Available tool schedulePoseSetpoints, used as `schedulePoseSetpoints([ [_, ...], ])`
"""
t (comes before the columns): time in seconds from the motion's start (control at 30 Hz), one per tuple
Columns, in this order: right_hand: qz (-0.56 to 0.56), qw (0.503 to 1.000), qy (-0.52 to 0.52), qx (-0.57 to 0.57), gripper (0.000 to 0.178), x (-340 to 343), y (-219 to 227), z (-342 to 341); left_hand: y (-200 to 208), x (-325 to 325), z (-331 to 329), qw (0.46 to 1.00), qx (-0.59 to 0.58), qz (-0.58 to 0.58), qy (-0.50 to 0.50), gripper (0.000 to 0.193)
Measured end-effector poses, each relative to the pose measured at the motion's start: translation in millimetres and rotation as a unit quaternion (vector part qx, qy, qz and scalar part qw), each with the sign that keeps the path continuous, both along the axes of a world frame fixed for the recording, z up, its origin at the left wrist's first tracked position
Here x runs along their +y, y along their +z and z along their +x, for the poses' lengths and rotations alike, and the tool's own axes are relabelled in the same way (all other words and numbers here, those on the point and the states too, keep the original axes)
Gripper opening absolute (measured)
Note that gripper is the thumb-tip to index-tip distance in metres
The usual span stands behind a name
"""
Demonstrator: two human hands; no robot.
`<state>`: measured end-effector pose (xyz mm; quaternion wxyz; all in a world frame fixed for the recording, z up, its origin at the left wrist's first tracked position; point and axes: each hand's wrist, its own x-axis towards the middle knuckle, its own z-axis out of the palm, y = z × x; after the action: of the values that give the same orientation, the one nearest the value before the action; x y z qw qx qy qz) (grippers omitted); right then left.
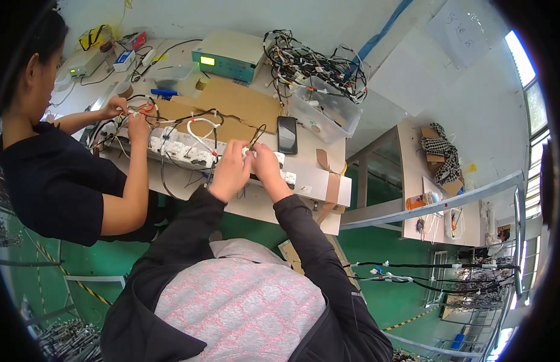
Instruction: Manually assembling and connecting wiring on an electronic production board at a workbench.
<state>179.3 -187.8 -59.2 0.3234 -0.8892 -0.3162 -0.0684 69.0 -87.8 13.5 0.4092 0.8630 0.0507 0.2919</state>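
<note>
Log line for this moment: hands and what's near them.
left hand: at white blocks, grip unclear | right hand: beside left, grip unclear | phone: lying beyond right hand

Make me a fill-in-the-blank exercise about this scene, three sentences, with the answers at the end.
The wearer's right hand is nearer the phone than their ____.
The row of blocks along the bench is mostly ____.
The floor is painted ____.
Missing words: left hand; white; green.
</note>
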Motion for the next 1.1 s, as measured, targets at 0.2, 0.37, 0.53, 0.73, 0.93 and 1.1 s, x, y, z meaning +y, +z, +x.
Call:
schedulePoseSetpoints([
  [0.2,0.011,1.000,-0.005,-0.017,0.019,4.4,-2.6,-6.0,-43.9,25.6,67.9,0.991,0.133,0.009,-0.007,0.019],
  [0.37,0.046,0.999,-0.011,0.016,0.019,0.3,-5.1,2.3,-62.4,34.6,73.0,0.995,0.082,0.022,-0.059,0.016],
  [0.53,0.038,0.998,-0.002,0.040,0.020,-5.0,-1.9,8.4,-52.1,31.5,75.1,0.989,0.135,0.030,-0.052,0.015],
  [0.73,0.026,0.995,0.086,-0.045,0.024,-52.5,43.1,26.1,-59.7,28.0,81.4,0.983,0.157,0.083,-0.042,0.013],
  [0.93,0.141,0.959,-0.154,-0.194,0.017,-194.2,121.9,41.6,-63.4,33.8,75.0,0.985,0.158,0.065,-0.030,0.011],
  [1.1,0.286,0.769,-0.494,-0.287,0.050,-388.0,119.7,53.0,-56.4,29.9,75.9,0.986,0.154,0.060,-0.040,0.011],
])
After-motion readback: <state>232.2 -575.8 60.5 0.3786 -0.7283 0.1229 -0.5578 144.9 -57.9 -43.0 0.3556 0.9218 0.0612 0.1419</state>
